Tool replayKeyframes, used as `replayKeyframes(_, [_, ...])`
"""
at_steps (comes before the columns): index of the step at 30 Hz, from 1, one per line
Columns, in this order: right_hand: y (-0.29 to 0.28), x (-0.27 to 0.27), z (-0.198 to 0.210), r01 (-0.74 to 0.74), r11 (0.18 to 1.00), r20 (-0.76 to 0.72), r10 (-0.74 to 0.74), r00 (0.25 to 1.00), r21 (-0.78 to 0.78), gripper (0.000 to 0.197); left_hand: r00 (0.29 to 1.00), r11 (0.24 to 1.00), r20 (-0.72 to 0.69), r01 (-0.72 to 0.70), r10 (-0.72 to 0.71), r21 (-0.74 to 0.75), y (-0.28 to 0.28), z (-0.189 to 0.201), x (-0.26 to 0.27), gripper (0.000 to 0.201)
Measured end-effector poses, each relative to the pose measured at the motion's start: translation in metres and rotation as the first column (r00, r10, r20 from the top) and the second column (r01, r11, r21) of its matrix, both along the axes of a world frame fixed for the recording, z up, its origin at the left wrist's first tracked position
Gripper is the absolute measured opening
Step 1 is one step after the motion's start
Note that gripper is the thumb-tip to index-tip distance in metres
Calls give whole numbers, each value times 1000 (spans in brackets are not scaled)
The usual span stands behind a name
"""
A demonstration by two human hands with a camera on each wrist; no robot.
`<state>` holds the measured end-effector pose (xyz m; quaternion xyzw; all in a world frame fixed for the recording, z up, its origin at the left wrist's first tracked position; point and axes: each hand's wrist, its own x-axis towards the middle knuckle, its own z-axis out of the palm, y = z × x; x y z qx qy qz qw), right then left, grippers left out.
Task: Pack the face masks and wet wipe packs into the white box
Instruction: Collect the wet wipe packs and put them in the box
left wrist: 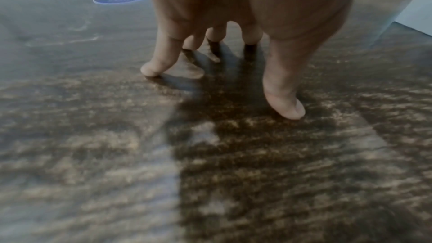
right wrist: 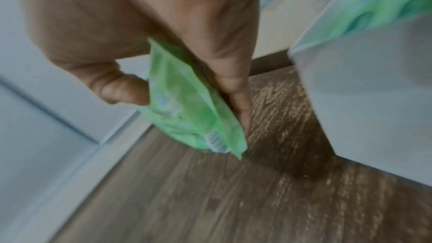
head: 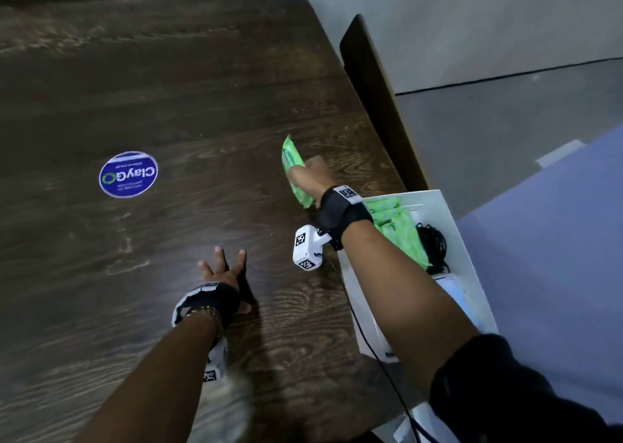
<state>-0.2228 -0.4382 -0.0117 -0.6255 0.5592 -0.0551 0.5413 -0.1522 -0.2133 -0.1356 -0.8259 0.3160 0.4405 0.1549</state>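
My right hand (head: 312,176) grips a green wet wipe pack (head: 294,169) above the brown table, just left of the white box (head: 470,250). In the right wrist view the wet wipe pack (right wrist: 187,106) is pinched between thumb and fingers (right wrist: 236,88), its lower end close to the wood. The white box (right wrist: 364,99) stands at the right there. Inside the box lie several green wipe packs (head: 401,230), black mask loops (head: 433,240) and a pale blue mask (head: 455,291). My left hand (head: 224,270) rests spread on the table, fingertips (left wrist: 149,69) touching the wood, holding nothing.
A round blue sticker (head: 128,174) sits on the table (head: 168,88) at the left. A dark board (head: 377,105) stands along the table's right edge behind the box. A black cable (head: 381,358) runs past the box's near side. Grey floor lies beyond.
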Motion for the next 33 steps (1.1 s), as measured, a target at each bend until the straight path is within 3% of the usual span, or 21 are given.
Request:
replayKeyframes(3, [-12,-56,34,29,994,149,-45,988,107,70,998,997,9,57,-57,55,-18,23,4,113])
replayKeyframes(7, [-25,-135,68,48,998,182,-40,982,-39,42,979,980,-47,198,-197,12,-45,55,-12,70])
replayKeyframes(10, [-43,-184,68,98,978,119,-77,990,-183,49,942,936,240,284,-232,-208,-76,96,-60,37])
replayKeyframes(12, [-48,-211,68,105,964,86,-87,993,-242,52,878,801,400,430,-264,-415,-106,134,-105,26])
replayKeyframes(15, [-51,-242,62,62,961,-22,-71,997,-269,59,885,563,354,465,-302,-683,-138,158,-166,35])
replayKeyframes(18, [-52,-257,44,-19,971,-190,-27,981,-237,66,833,480,299,521,-466,-706,-157,161,-225,43])
replayKeyframes(22, [-50,-265,26,-67,980,-266,16,964,-186,65,653,529,286,745,-701,-405,-166,140,-255,71])
replayKeyframes(25, [-46,-270,17,-112,988,-297,76,952,-108,65,595,526,242,798,-767,-294,-154,111,-255,82])
replayKeyframes(29, [-36,-271,10,-217,975,-370,186,910,-43,40,607,534,226,786,-762,-311,-143,96,-261,86])
replayKeyframes(33, [-35,-273,11,-348,937,-423,309,852,-16,30,700,598,159,689,-697,-410,-150,106,-262,79])
